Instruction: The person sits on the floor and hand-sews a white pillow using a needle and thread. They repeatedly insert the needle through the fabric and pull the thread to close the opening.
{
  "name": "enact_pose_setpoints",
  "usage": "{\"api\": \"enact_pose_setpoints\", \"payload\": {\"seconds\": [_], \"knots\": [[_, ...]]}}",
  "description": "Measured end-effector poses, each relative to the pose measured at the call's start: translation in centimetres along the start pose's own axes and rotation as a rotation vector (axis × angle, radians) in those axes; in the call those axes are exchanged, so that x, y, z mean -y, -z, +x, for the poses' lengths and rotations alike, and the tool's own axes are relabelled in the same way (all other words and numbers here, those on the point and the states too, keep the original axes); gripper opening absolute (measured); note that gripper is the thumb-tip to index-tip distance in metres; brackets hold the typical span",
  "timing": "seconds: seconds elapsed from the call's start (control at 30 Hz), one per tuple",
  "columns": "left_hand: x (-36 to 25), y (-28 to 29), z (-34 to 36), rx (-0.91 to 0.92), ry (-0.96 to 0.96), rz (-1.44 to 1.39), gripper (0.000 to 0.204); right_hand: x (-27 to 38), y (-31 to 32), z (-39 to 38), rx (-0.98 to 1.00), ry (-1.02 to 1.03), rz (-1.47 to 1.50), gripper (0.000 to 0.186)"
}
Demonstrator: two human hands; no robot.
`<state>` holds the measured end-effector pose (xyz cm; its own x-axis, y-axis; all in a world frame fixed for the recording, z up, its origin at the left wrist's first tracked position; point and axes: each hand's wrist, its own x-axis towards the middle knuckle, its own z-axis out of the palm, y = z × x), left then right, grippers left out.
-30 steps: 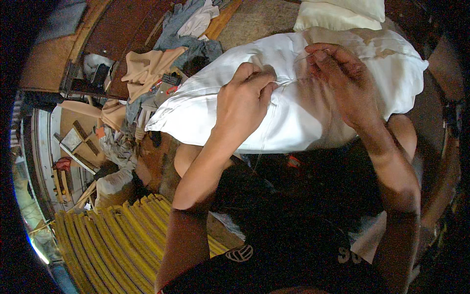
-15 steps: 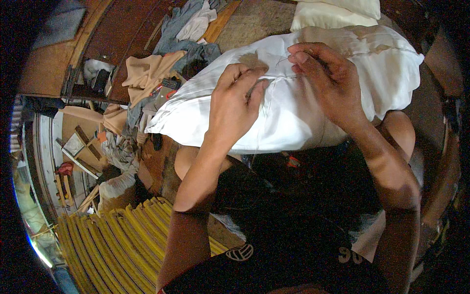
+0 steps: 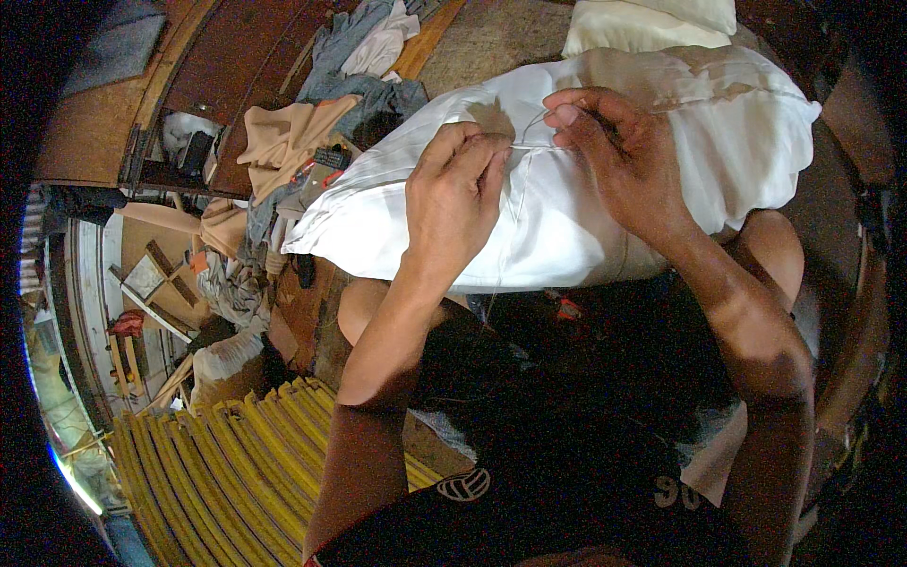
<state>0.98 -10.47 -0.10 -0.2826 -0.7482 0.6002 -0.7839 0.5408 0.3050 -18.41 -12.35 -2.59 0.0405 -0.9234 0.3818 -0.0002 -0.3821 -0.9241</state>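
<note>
A plump white pillow (image 3: 557, 250) lies across my knees, with a seam running along its upper side. Over that seam, my left hand (image 3: 455, 194) pinches a pale thread (image 3: 537, 146) between thumb and fingertips. The strand stretches taut toward my right hand (image 3: 631, 170), whose thumb and bent forefinger close on another part of the thread, making a small loop between the hands. Whether a needle is in the right fingertips is too small to tell. A loose thread end trails down the pillow below my left hand.
Cream-white pillows (image 3: 652, 28) are stacked beyond. Crumpled beige cloth (image 3: 288, 137) and blue-grey clothes (image 3: 335, 66) lie to the left, beside a dark wooden cabinet (image 3: 236, 57). A yellow slatted piece (image 3: 236, 463) fills the lower left.
My left fingers have closed more tightly on the thread. My right hand has shifted slightly left and down, and the thread between the hands now shows as a clearer line and loop.
</note>
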Motion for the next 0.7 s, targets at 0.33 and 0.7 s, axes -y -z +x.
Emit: {"api": "enact_pose_setpoints", "payload": {"seconds": [0.33, 0.7], "knots": [[0.1, 0.02, 0.11, -0.025, -0.045, -0.011, 0.009, 0.0, -0.04, -0.03, 0.016, 0.011, 0.0, 0.029], [-0.14, 0.13, 0.13, -0.031, -0.036, -0.013, 0.009, -0.26, -0.14, -0.02, -0.008, 0.006, 0.01, 0.03]]}}
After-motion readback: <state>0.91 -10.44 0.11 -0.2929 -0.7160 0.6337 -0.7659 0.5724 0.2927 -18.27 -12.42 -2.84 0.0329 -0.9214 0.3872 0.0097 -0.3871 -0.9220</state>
